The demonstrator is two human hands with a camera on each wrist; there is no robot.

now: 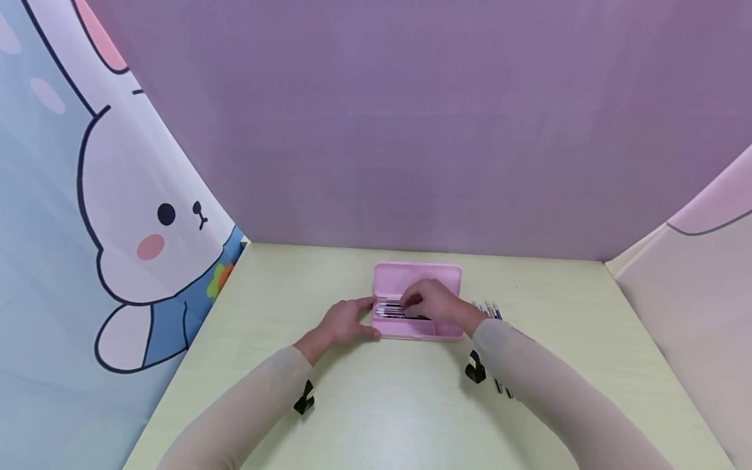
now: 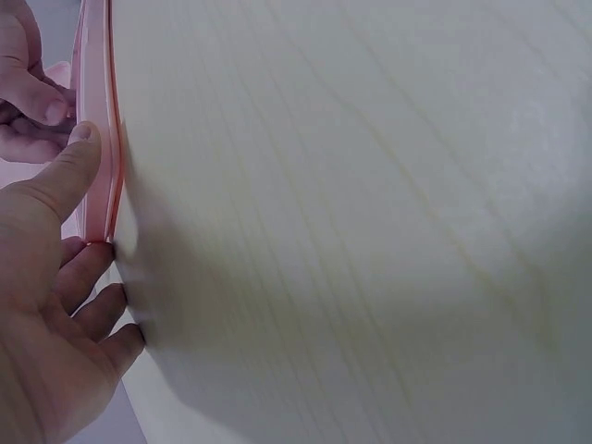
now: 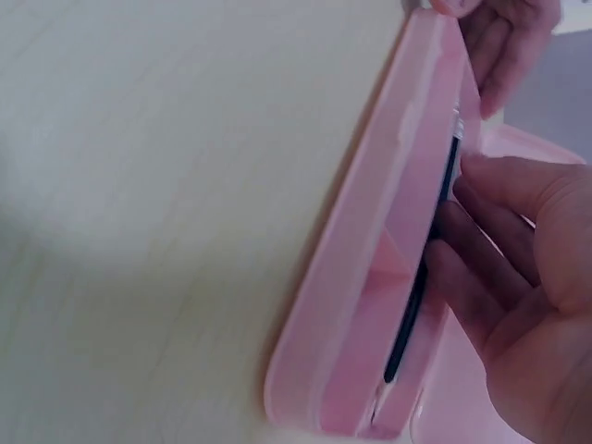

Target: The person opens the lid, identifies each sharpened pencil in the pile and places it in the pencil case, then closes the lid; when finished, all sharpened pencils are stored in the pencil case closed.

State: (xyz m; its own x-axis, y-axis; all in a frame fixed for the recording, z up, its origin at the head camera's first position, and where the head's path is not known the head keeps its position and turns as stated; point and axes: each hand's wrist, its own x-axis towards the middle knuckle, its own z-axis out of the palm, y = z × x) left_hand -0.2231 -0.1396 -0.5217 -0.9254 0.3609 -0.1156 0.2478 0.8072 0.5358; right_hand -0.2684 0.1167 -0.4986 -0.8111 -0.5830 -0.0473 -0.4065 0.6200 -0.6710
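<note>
A pink pencil case (image 1: pixel 405 329) lies on the table with its lid (image 1: pixel 417 277) raised at the back. Several slim dark-and-white pencils (image 1: pixel 389 311) lie side by side in its long compartment. My left hand (image 1: pixel 345 321) grips the case's left end, thumb against the front wall (image 2: pixel 100 194) and fingers at the end. Inside the case, my right hand (image 1: pixel 433 301) has its fingertips on a dark pencil (image 3: pixel 404 338) that lies lengthwise. A gap shows between its thumb and fingers; whether anything sits behind the fingers is hidden.
More pencils (image 1: pixel 496 311) lie on the table right of the case, partly covered by my right forearm. The pale wooden table (image 1: pixel 388 405) ends at a purple backdrop (image 1: pixel 411 130). A rabbit-print cloth (image 1: pixel 135 215) borders the left side. A small divider (image 3: pixel 393 257) splits the front compartment.
</note>
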